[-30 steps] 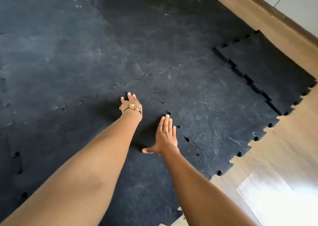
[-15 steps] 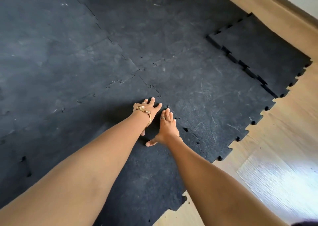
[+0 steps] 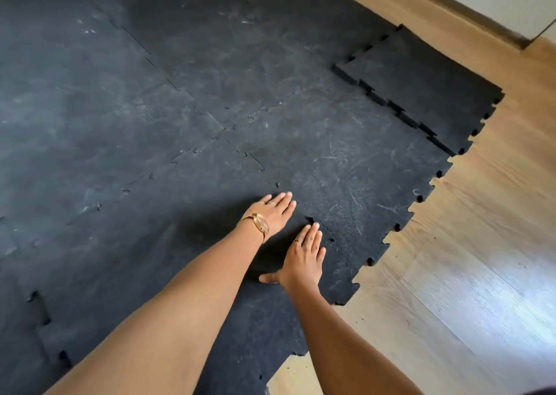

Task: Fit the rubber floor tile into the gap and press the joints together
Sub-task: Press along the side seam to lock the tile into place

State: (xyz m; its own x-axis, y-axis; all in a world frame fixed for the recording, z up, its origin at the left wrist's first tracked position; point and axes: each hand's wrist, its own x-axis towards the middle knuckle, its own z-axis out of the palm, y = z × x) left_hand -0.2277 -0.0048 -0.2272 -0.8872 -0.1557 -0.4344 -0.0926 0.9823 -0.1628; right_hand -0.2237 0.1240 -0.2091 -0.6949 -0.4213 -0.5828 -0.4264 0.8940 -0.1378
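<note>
Hands are now set apart along the joint, where half a second ago they overlapped. The left hand (image 3: pixel 275 212) is laid flat, fingers spread, nothing grasped; the right hand (image 3: pixel 304 257) is pressed flat likewise at its 5 o'clock. Under both, the rubber floor tile (image 3: pixel 168 244), black and scuffed, is seated among its neighbours. Toothed edges are left free toward 3 o'clock, where bare wooden floor (image 3: pixel 481 259) lies open. A loose tile (image 3: pixel 421 84) overlaps the mat at 1 o'clock.
</note>
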